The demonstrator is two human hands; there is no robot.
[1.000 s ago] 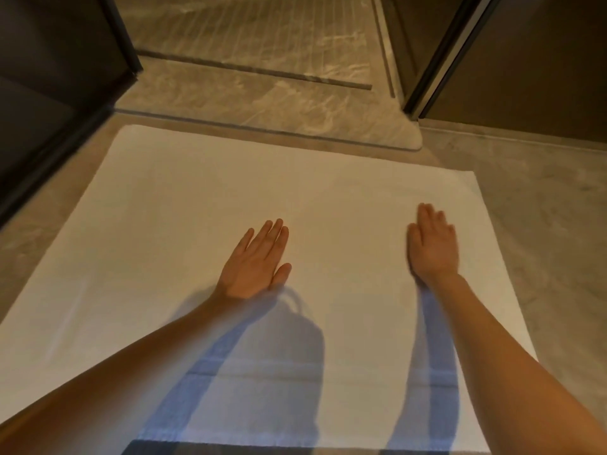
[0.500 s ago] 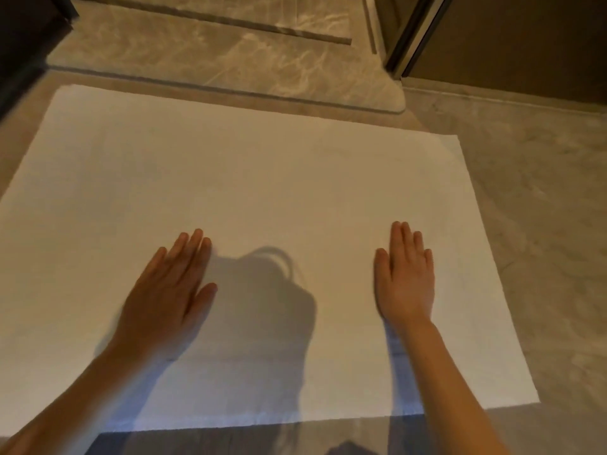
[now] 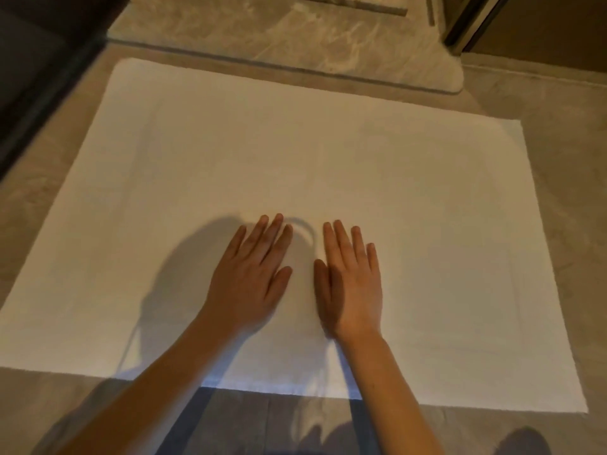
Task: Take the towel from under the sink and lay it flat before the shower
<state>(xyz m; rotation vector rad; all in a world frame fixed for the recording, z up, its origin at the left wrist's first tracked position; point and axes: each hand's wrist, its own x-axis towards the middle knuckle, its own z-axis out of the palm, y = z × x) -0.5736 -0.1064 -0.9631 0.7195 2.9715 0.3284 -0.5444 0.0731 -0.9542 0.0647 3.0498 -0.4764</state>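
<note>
A white towel (image 3: 295, 159) lies spread flat on the stone floor, its far edge along the raised marble shower threshold (image 3: 295, 37). My left hand (image 3: 253, 274) rests palm down on the towel's near middle, fingers apart and holding nothing. My right hand (image 3: 351, 277) lies flat right beside it, thumbs almost touching, also holding nothing. Shadows of my head and arms fall across the towel's near part.
A dark panel or door (image 3: 39, 77) runs along the left of the towel. A dark door frame with a metal edge (image 3: 473, 21) stands at the far right. Grey stone floor (image 3: 565, 192) surrounds the towel on the right and near sides.
Both hands have slid inward over the towel from wide apart to side by side at its near middle. The view has shifted, showing the towel's whole left edge.
</note>
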